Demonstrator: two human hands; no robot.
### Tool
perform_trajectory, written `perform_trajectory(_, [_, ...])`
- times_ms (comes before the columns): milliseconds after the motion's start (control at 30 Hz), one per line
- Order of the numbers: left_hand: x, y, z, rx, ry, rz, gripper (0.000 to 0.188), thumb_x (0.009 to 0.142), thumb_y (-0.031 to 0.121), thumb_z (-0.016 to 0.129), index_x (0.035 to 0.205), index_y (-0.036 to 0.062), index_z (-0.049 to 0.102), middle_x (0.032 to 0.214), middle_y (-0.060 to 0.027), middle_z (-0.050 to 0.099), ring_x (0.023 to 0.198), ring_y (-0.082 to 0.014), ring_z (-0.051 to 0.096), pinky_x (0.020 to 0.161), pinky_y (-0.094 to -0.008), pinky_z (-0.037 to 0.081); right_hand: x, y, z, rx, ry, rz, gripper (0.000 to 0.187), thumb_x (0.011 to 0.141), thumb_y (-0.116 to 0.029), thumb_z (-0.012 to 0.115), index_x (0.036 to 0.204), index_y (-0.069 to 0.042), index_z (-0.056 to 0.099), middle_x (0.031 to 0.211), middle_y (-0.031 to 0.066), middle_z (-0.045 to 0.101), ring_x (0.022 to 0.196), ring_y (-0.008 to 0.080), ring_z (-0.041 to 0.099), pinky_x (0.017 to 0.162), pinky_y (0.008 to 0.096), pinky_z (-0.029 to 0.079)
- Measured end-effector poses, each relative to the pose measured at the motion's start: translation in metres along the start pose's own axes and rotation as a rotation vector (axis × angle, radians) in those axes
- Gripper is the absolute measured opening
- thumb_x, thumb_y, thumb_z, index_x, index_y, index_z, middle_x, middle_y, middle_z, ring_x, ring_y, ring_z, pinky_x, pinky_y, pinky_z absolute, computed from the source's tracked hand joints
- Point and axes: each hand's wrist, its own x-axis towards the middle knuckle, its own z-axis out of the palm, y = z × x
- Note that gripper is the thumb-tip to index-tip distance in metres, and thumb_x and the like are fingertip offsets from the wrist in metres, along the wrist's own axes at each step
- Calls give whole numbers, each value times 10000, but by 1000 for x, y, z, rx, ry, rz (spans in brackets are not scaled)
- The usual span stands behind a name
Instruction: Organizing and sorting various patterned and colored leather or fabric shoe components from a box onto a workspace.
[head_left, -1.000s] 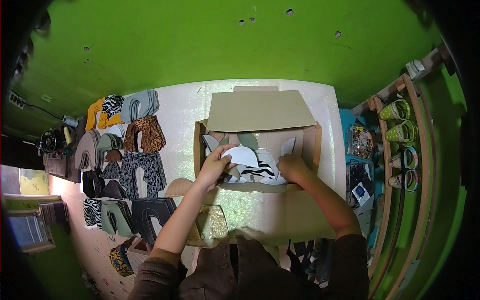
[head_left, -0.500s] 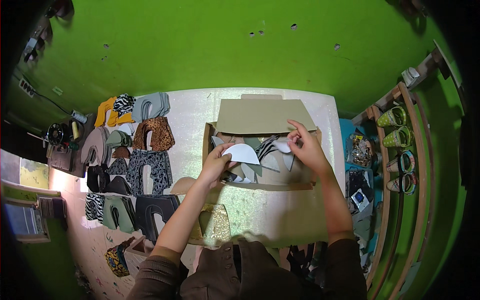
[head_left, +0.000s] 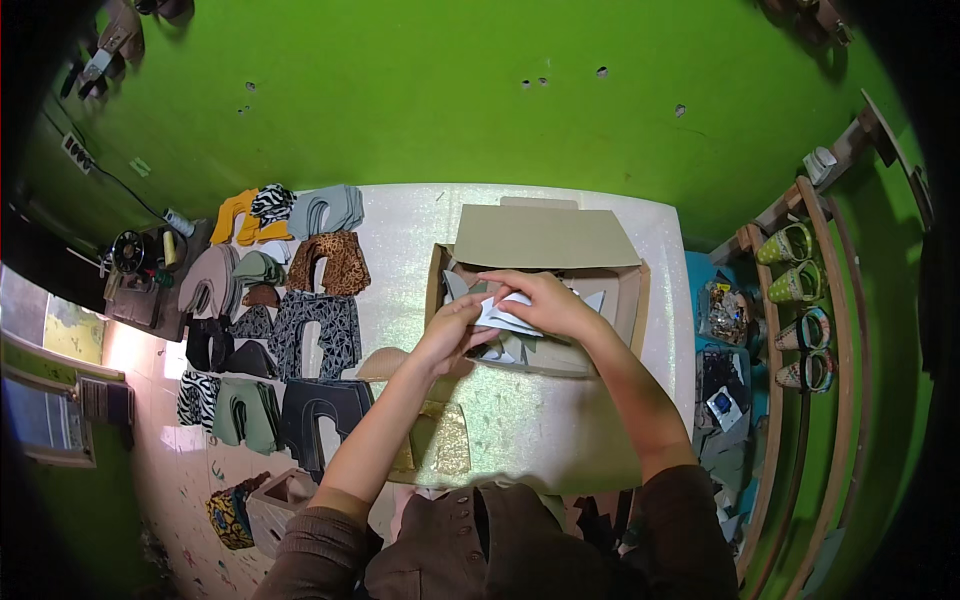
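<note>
Left hand [head_left: 455, 332]'s pinching some white cutouts [head_left: 512, 315] over the open cardboard box [head_left: 545, 236], nearer the worktop [head_left: 400, 235]'s right edge than its left. Right hand [head_left: 545, 300]'s fingers are bent over them (can't tell if they're gripping too). Patterned stacks [head_left: 290, 335] sit along the left edge.

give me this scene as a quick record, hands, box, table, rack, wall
left hand: holding white material above the box
right hand: fingers on the same material; firmness of grip unclear
cardboard box: open, far flap folded back, cut pieces inside
table: pale; left side holds stacks, including leopard print and yellow
wooden rack: at right, green and multicoloured footwear
wall: bright green, several holes
</note>
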Motion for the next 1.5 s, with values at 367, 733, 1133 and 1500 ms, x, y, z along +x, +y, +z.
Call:
perform_trajectory(367, [-17, -3, -7, -63, -35, 36, 309, 929, 133, 375, 1199, -12, 417, 1061, -107, 531, 926, -146, 563, 807, -269, 504, 10, -10, 26, -150, 34, -139, 459, 732, -73, 614, 1171, -74, 477, 984, 123, 536, 876, 267, 564, 761, 333, 450])
perform_trajectory(733, [-38, 6, -30, -119, -5, 108, 309, 910, 36, 337, 1207, -38, 374, 1108, -160, 482, 959, -187, 552, 867, -286, 489, 5, -14, 40, 48, 55, 169, 492, 780, -244, 641, 1204, -69, 463, 1082, 110, 526, 986, 213, 524, 859, 309, 410])
perform_trajectory(1133, [-63, 25, -113, -26, 191, 299, 318, 844, -11, 490, 1157, 14, 445, 1043, -66, 521, 927, -117, 538, 779, -213, 478, 77, -43, 109, 201, -39, 132, 407, 815, 29, 425, 1214, -55, 440, 1153, 116, 508, 1094, 204, 462, 950, 294, 335])
perform_trajectory(1500, [-91, 80, -274, -7, 325, 387, 383, 836, 6, 505, 1201, -1, 389, 1127, -114, 473, 1000, -175, 511, 811, -287, 479, 207, -42, 236, 301, 90, 182, 426, 802, -63, 578, 1203, -32, 438, 1063, 103, 548, 987, 179, 514, 845, 286, 416])
